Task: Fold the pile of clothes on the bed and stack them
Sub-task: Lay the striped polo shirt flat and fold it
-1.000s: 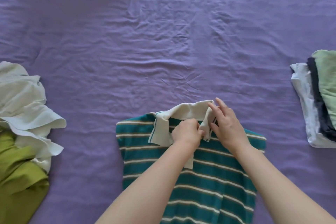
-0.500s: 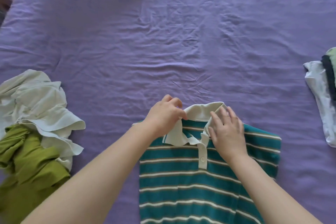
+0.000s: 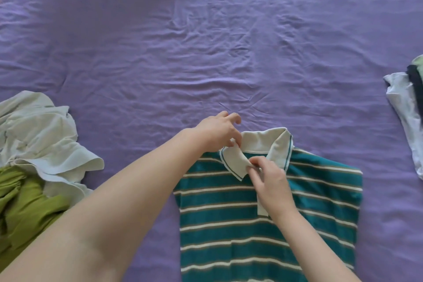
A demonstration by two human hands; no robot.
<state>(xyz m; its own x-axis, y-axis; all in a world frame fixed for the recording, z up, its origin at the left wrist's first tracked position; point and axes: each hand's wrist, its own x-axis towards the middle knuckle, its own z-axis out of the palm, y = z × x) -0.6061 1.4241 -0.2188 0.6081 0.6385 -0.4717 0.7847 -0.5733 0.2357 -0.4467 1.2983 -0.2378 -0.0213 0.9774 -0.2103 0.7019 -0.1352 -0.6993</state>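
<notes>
Both hands pinch cream collar (image 3: 263,144) of striped polo (image 3: 270,220): left hand (image 3: 217,131) at collar's left flap, right hand (image 3: 269,178) at flap's tip. Unfolded pile (image 3: 39,155) left of polo, folded stack (image 3: 407,117) right.

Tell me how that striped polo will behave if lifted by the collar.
Probably floppy: the striped polo lies flat and limp on the bed sheet. Its collar looks somewhat stiffer, bending where the left hand and right hand pinch it.

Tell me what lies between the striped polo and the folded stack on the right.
Nothing visible: only bare purple sheet separates the polo from the stack. Both hands, left and right, pinch its collar.
</notes>
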